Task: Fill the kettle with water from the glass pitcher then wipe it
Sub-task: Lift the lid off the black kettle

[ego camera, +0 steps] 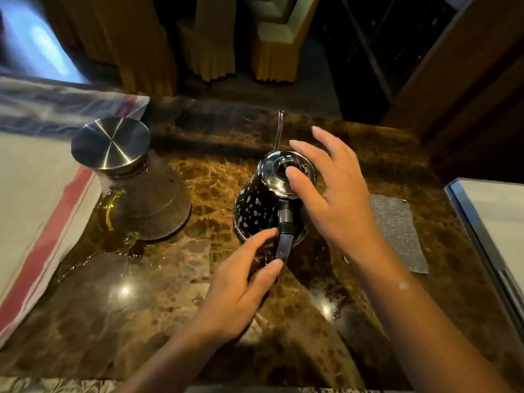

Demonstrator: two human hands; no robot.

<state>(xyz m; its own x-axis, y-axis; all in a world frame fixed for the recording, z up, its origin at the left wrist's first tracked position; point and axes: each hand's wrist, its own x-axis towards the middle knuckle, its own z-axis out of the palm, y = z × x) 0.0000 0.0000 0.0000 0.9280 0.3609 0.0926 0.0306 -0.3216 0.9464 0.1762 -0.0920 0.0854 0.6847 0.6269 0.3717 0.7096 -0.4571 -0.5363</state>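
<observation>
We see through a single head-worn wide-angle camera, looking forward and steeply down from close above the desk (170, 293); its far edge lies toward 12 o'clock, and our forearms enter from 6 o'clock.

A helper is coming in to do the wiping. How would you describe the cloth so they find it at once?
Start at the brown marble counter and find the dark speckled kettle the hands are on. The grey cloth lies flat on the counter to the kettle's right, past the right hand. It is the only small, plain grey rectangle; the fabric at far left is white with a red stripe.
</observation>
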